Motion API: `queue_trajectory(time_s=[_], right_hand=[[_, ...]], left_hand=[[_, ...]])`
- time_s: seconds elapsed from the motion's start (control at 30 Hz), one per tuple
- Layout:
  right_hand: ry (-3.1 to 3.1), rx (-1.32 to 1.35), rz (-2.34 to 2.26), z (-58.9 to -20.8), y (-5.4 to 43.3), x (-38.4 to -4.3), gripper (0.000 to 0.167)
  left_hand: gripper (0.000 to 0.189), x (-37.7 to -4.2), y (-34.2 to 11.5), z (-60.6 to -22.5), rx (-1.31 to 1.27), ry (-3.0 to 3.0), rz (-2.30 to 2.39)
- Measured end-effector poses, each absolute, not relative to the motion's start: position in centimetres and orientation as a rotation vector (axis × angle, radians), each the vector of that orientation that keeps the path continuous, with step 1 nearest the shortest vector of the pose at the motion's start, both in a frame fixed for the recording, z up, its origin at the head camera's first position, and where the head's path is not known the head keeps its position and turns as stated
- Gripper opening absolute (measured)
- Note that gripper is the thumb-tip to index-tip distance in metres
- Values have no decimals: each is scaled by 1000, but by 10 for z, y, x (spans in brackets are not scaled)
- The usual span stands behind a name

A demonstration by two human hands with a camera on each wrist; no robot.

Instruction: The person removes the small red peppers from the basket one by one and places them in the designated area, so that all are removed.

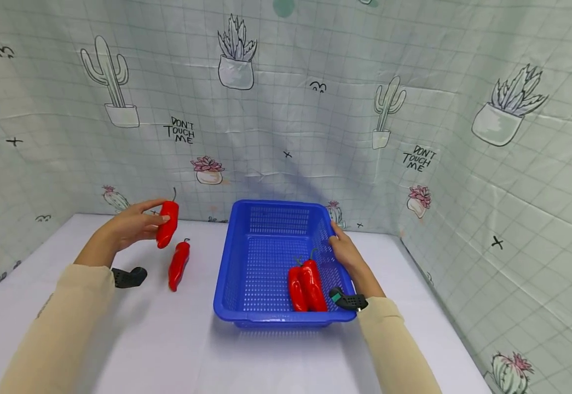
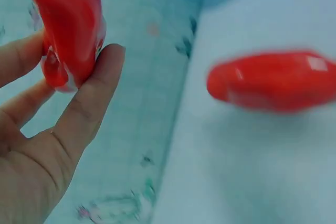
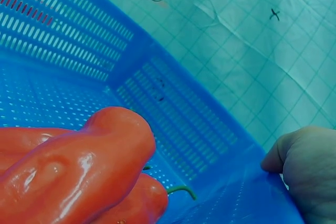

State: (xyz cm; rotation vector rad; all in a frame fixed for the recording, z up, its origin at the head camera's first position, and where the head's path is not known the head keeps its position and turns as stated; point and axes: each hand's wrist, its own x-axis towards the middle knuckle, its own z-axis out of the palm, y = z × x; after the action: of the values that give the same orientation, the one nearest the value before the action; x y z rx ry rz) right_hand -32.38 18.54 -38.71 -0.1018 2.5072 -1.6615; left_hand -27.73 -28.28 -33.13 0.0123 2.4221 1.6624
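In the head view my left hand (image 1: 138, 224) pinches a red pepper (image 1: 168, 223) between thumb and fingers, stem end up, above the left part of the table. The left wrist view shows the same red pepper (image 2: 73, 24) between the fingertips. Just below and right of it, another red pepper (image 1: 179, 265) lies on the table. My right hand (image 1: 347, 251) grips the right rim of a blue plastic basket (image 1: 224, 262), which has slotted walls and a perforated floor. Inside, along its right side, rest red peppers (image 1: 313, 284) with green stems, their near ends partly hidden by the front rim.
The white table (image 1: 167, 350) ends at a hanging cloth (image 1: 286, 120) printed with cactus pots, which closes off the back and both sides. The basket stands in the middle, near the back cloth. Black wrist devices (image 1: 129, 277) are strapped on both arms.
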Motion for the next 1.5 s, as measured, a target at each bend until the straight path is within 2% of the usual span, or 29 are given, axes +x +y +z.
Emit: queue_trajectory(time_s=[0.37,1.17,1.3,1.5], right_hand=[[2517,-99,-1643,-381,184,-327,66],[2543,-68,-1633,-381,183,-327,66],[2545,-73,-1636,-383,182,-326,66],[2546,-69,-1613,-386,180,-323,65]], left_hand=[[75,-275,-310,-364,-121,2380,1545],[75,-279,-311,-384,-195,2368,1323],[72,-280,-310,-386,-207,2379,1278],[57,-281,-310,-392,-214,2422,1205]])
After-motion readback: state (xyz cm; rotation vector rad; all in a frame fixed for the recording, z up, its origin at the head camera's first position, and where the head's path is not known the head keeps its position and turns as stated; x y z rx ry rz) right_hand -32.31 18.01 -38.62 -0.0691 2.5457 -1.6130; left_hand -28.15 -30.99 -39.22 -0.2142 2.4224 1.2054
